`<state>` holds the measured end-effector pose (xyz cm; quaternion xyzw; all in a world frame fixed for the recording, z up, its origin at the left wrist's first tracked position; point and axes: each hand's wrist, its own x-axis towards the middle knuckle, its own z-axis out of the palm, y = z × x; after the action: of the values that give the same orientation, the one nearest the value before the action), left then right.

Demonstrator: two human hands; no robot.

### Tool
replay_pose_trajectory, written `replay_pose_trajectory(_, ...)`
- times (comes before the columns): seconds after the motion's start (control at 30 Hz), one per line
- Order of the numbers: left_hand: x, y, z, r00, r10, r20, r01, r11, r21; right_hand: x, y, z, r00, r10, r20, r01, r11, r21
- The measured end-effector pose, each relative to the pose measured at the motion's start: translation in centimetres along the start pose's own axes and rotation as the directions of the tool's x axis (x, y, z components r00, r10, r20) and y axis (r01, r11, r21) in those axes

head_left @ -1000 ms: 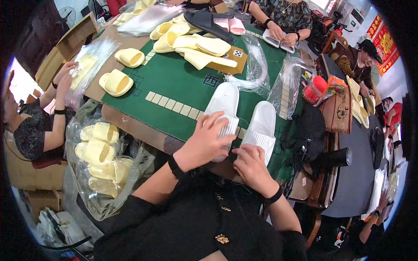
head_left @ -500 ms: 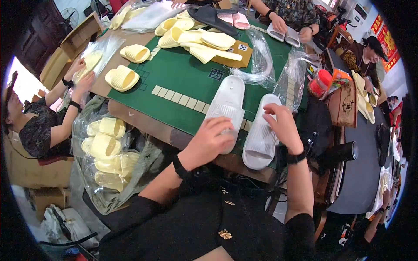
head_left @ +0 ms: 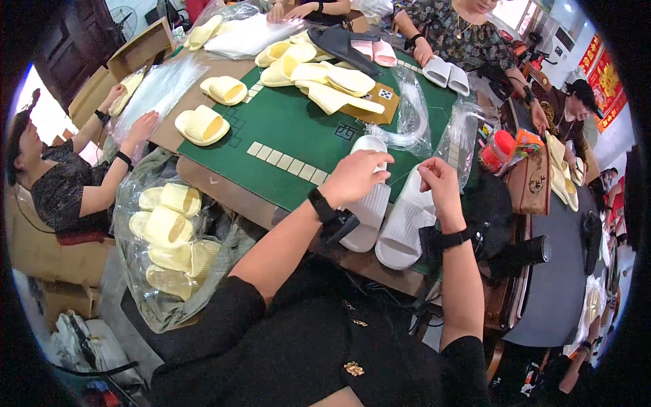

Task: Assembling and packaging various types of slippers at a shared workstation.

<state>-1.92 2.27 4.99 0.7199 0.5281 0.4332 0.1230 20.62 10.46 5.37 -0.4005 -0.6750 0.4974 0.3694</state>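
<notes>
Two white slide slippers lie side by side at the table's near edge, straps toward me. Above the heel end of the left slipper (head_left: 367, 216) is my left hand (head_left: 354, 178), fingers stretched forward and a little apart. My right hand (head_left: 442, 190) hovers over the right slipper (head_left: 400, 234), with thumb and fingertips pinched together. Whether something small sits in that pinch cannot be made out. Both hands partly cover the slippers' insoles. Past the slippers lie clear plastic bags (head_left: 412, 112), one of them near my right hand.
Cream slippers (head_left: 336, 81) are heaped on the green table mat (head_left: 285, 132); more fill a clear bag (head_left: 169, 230) at left. A red-lidded jar (head_left: 498, 149) and brown box (head_left: 531, 183) stand right. Co-workers sit around; one rests a hand on stacked plastic bags (head_left: 159, 91).
Both my hands have moved forward, away from the straps; the right fingers have closed into a pinch. The co-worker opposite has moved a hand off the pale slippers. The view has shifted slightly.
</notes>
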Motion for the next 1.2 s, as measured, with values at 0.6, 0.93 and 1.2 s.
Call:
replay_pose_trajectory(0.6,-0.6,-0.9,3.5,0.943,-0.290,0.165,0.333,0.783,-0.525,-0.8,1.0,-1.2,0.985,0.041,0.167,-0.008,0.981,-0.195)
replay_pose_trajectory(0.93,-0.1,-0.3,3.9,0.975,-0.200,0.099,0.223,0.869,-0.441,1.3,-3.1,1.8,0.958,-0.159,0.239,0.209,0.958,-0.199)
replay_pose_trajectory(1.2,0.0,-0.4,3.4,0.920,-0.390,0.044,0.323,0.688,-0.650,-0.1,-1.2,-0.9,0.907,-0.053,0.417,0.202,0.925,-0.321)
